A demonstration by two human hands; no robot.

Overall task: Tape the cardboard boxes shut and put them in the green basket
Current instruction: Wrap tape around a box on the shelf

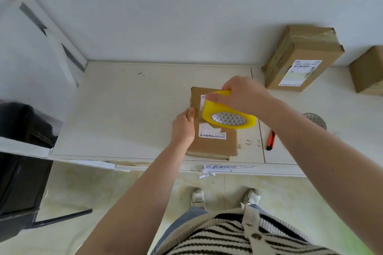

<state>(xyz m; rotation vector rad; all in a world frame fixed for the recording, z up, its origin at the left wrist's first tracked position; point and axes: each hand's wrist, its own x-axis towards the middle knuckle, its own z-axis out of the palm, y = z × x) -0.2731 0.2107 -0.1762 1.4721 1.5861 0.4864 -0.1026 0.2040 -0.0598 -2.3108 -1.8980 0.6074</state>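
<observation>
At the centre of the frame, the left hand [183, 128] pressed the cardboard box [213, 143] onto the counter [124, 109]. The right hand [242, 97] gripped the yellow tape roll [228, 118] above it. Taping seemed under way; next the strip likely needed pulling across the seam.

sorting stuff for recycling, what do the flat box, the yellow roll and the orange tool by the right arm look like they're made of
Flat box: brown matte cardboard, creased edges, white paper labels.
Yellow roll: glossy plastic packing tape, probably on a printed card core.
Orange tool: seems an orange and black plastic body, likely a utility knife; no blade shows.
</observation>
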